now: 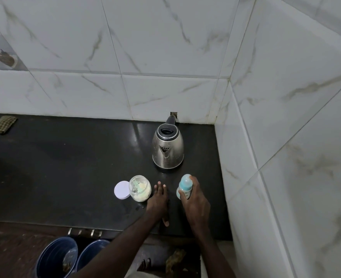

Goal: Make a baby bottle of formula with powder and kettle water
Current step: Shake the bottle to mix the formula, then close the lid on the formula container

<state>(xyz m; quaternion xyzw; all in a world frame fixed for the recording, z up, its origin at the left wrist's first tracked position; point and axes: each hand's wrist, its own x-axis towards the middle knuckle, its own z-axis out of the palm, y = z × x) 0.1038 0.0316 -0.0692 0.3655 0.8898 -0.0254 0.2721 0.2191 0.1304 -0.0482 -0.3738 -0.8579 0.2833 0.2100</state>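
Your right hand (195, 201) has its grip curled round the still-capped baby bottle (184, 186), near of the kettle (168, 150), while your left hand (158, 199) lies flat beside the open powder jar (140, 188), so uncapping likely comes next.

Your head camera looks forward and steeply down on the black counter (65, 167) in a corner of tiled walls (125, 57), its wide lens bowing the tile lines. The kettle (168, 149) stands near mid-frame, the baby bottle (185, 184) below it; your left hand (157, 201) and right hand (195, 203) lie nearest the lens, arms running off the bottom edge, where buckets (55, 257) on the floor show under the counter's front lip
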